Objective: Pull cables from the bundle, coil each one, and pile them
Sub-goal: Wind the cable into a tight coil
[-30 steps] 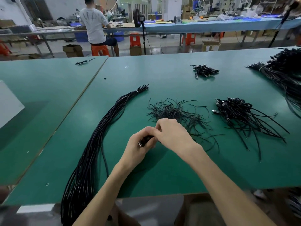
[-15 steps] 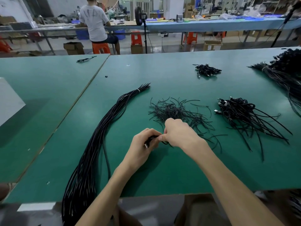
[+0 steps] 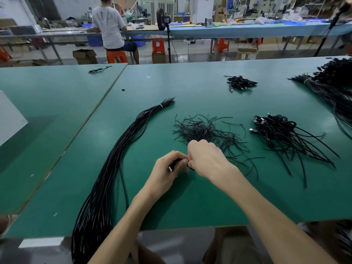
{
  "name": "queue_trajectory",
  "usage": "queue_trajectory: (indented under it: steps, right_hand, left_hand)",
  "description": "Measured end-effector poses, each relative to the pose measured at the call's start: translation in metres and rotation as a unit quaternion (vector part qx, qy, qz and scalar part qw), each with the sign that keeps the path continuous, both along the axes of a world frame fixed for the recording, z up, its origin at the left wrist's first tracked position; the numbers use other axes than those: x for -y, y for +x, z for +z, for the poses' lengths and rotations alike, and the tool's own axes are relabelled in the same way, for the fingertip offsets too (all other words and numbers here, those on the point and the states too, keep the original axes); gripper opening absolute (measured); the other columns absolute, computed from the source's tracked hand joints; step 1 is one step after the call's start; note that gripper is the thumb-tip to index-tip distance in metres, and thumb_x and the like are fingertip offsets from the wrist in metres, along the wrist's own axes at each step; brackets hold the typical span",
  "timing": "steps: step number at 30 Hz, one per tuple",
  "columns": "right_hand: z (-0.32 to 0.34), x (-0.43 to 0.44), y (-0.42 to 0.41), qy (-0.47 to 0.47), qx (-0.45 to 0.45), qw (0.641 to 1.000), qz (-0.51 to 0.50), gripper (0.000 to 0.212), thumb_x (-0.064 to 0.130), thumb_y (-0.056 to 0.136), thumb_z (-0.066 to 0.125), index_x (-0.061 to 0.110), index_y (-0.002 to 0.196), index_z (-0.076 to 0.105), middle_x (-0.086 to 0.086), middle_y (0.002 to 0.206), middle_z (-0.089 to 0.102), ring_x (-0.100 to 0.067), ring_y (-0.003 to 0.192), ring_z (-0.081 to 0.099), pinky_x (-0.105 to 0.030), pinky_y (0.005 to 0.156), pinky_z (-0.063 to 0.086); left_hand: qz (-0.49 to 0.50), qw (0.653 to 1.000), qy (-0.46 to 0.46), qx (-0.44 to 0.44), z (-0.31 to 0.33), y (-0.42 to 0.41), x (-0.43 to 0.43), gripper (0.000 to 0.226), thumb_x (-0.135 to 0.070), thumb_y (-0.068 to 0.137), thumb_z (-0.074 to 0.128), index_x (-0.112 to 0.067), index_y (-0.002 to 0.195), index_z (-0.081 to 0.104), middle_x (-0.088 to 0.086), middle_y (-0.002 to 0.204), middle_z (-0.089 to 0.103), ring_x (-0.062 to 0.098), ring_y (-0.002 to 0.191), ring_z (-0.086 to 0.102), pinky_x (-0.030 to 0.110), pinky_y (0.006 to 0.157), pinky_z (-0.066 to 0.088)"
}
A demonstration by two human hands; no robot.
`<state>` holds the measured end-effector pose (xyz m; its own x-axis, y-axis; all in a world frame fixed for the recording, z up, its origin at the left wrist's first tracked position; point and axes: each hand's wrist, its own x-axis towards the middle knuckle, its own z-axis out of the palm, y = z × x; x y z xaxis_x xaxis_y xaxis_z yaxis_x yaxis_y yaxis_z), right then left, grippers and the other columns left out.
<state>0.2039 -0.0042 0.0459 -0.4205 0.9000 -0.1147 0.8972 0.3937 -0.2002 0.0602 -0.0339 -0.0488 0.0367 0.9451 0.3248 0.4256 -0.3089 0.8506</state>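
Two hands meet low and centre on the green table (image 3: 190, 206), head view only.

- Left hand (image 3: 165, 172): fingers curled round a black cable (image 3: 177, 161), gathered small inside the fist. Its metal plug (image 3: 170, 169) pokes out below the knuckles. Most of the cable is hidden by the fingers.
- Right hand (image 3: 207, 161): knuckles up, fingers curled, pinching the same cable just beside the left fingertips. A short dark loop shows under the thumb; cannot tell whether it is cable or tie.
- Bundle (image 3: 114, 168): long black cables, bound near the far end with a pale band (image 3: 160, 106), sweeping from mid-table down over the near edge, left of both hands.
- Loose short black ties (image 3: 200, 130): scattered heap just beyond the right hand.
- Pile of coiled cables (image 3: 274, 128): right of the ties, tails trailing toward the near right.
- Smaller cable heap (image 3: 241, 82) farther back; another large bundle (image 3: 333, 82) at the far right edge.
- Second green table (image 3: 47, 111) adjoins on the left.
- Background: a person in a white shirt (image 3: 110, 25) seated on an orange stool (image 3: 116, 56), back turned.
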Motion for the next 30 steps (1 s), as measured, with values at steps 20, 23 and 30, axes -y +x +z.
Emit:
queue_trajectory:
  steps: [20, 23, 30]
  right_hand:
    - [-0.028, -0.011, 0.016, -0.182, -0.457, 0.868, -0.068, 0.01, 0.006, 0.096, 0.068, 0.004, 0.087, 0.065, -0.004, 0.066, 0.068, -0.013, 0.054, 0.059, -0.02, 0.049, 0.045]
    - [-0.029, -0.009, 0.012, -0.141, -0.411, 0.9, -0.037, 0.014, 0.009, 0.096, 0.068, 0.01, 0.083, 0.062, -0.005, 0.069, 0.07, -0.013, 0.058, 0.058, -0.026, 0.057, 0.049]
    - [-0.029, 0.003, 0.009, 0.041, -0.238, 0.967, 0.083, 0.018, 0.012, 0.1, 0.059, 0.018, 0.089, 0.047, 0.005, 0.087, 0.057, -0.022, 0.082, 0.053, -0.037, 0.075, 0.045]
  left_hand:
    - [0.002, 0.96, -0.061, 0.274, 0.005, -0.002, -0.001, 0.036, -0.034, 0.103, 0.057, 0.001, 0.109, 0.067, 0.032, 0.098, 0.069, 0.036, 0.083, 0.068, 0.038, 0.077, 0.059]
    - [0.018, 0.963, -0.061, 0.261, 0.005, -0.002, -0.001, 0.036, -0.032, 0.104, 0.056, 0.001, 0.096, 0.067, 0.027, 0.082, 0.067, 0.026, 0.067, 0.063, 0.03, 0.066, 0.055]
    - [0.039, 0.944, -0.117, 0.307, 0.008, -0.006, -0.005, 0.05, -0.037, 0.095, 0.066, 0.008, 0.112, 0.056, 0.014, 0.061, 0.058, 0.017, 0.033, 0.04, 0.026, 0.04, 0.033]
